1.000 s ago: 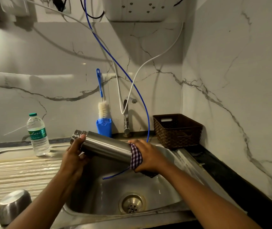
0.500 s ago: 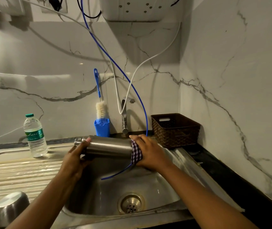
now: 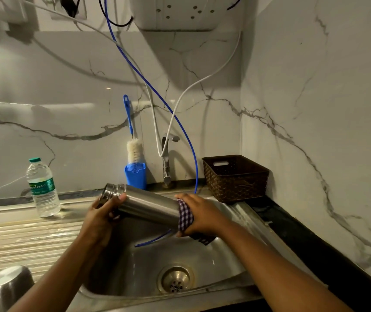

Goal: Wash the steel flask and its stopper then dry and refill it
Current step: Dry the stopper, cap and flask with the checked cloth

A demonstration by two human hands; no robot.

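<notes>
I hold the steel flask [image 3: 145, 204] sideways over the sink [image 3: 211, 270], its neck pointing left and slightly up. My left hand [image 3: 103, 218] grips the neck end. My right hand [image 3: 202, 216] wraps a blue-and-white checked cloth [image 3: 185, 218] around the flask's base end. A steel cup-shaped piece [image 3: 6, 287], perhaps the flask's cap, lies upside down on the draining board at lower left. The stopper itself I cannot make out.
A plastic water bottle [image 3: 43, 188] stands on the ribbed draining board [image 3: 22, 239]. Behind the sink are a blue holder with a bottle brush [image 3: 135, 172], the tap [image 3: 167, 161] and a brown basket [image 3: 235, 177]. A blue hose [image 3: 193, 154] hangs into the basin.
The flask tipped from neck-up to level half a second ago, and now its neck end is raised again. My right hand with the cloth stays on the base end.
</notes>
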